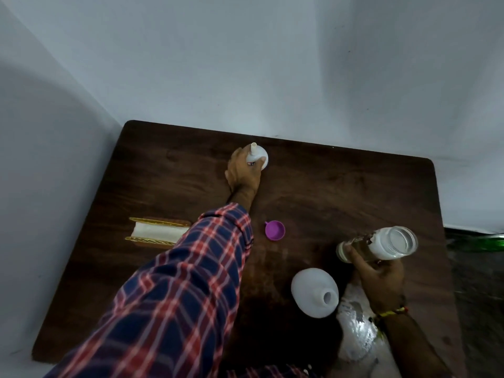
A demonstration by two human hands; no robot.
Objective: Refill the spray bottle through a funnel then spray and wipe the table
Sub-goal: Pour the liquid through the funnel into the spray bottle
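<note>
- Left hand (243, 170): reached to the far side of the desk (341, 186), fingers wrapped around a white funnel (257, 159) standing upside down, spout up
- Right hand (380, 279): fingers gripping a clear uncapped bottle (381, 245), tilted, raised near the right edge
- White jug (313, 291): open, just beside the right hand
- Purple cap (275, 230): mid-desk

Pale grey-blue plaster wall (245, 64) from nine o'clock round through twelve to two. Glossy green strip (480, 244) at three o'clock, above dark mottled floor (480, 296). Gold-edged brown holder (152, 221) of white folded paper (158, 231) at nine o'clock.
</note>
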